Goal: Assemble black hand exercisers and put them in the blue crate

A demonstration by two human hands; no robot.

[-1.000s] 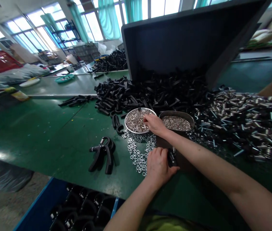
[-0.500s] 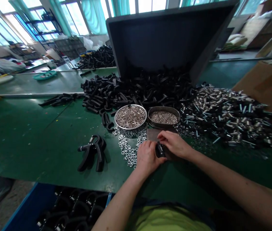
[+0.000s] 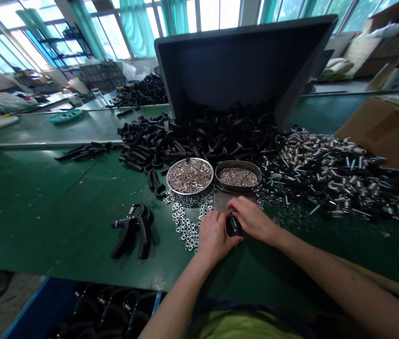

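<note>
My left hand (image 3: 216, 237) is wrapped round a black plastic handle part (image 3: 233, 225), thumb along its near side. On the part's right side, my right hand (image 3: 252, 217) is closed with curled fingers against it; what lies under those fingertips is hidden. Both hands are over a flat metal plate (image 3: 221, 201) on the green table. To the left stands a black two-handled hand grip (image 3: 134, 230) with a metal spring at its top. Loose metal nuts (image 3: 187, 226) are scattered beside my left hand.
Behind my hands are a round dish of metal pins (image 3: 190, 176) and an oval tin of small metal pieces (image 3: 238, 176). Black parts (image 3: 199, 134) spill from a large tipped bin (image 3: 245, 66). Springs and bolts (image 3: 340, 174) are heaped right. A blue crate (image 3: 29, 310) sits below the table edge.
My right hand's fingers have come down closer over the black part, which has turned slightly in my left hand. The whole view has shifted a little with my head.
</note>
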